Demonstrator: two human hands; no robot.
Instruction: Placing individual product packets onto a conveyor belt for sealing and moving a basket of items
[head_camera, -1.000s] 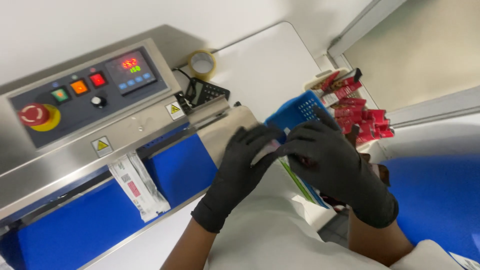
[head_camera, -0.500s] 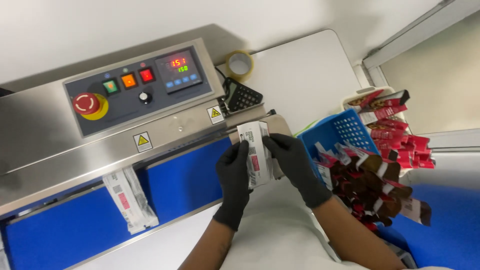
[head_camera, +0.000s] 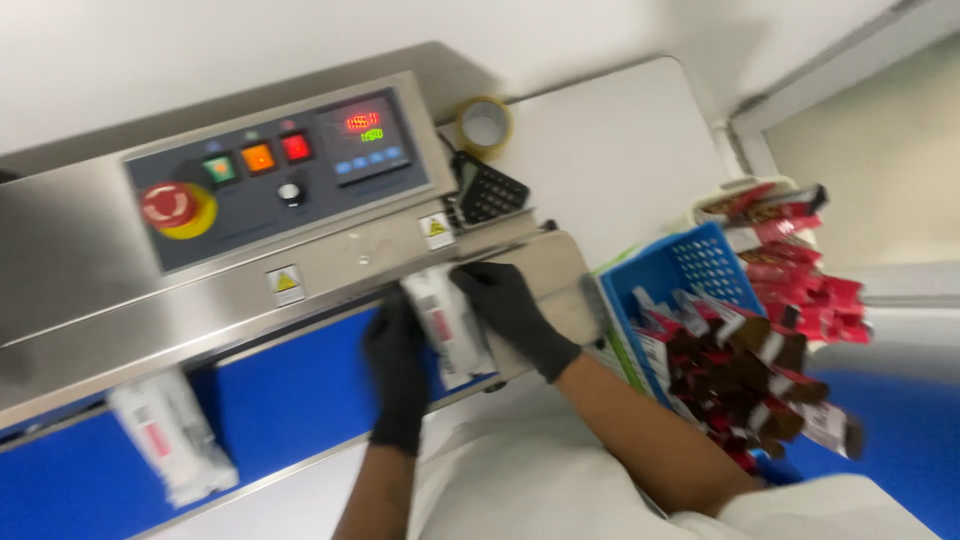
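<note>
White table (head_camera: 600, 150) carrying steel sealing machine (head_camera: 200, 290), blue conveyor belt (head_camera: 290, 400). Left hand (head_camera: 397, 365) and right hand (head_camera: 510, 310), black-gloved, both grasping white packet (head_camera: 445, 325) at belt's infeed. Second packet (head_camera: 170, 445) riding belt. Blue basket (head_camera: 690, 275) sitting beside.

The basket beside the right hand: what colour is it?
Blue, a perforated plastic basket, clearest in the head view.
</note>
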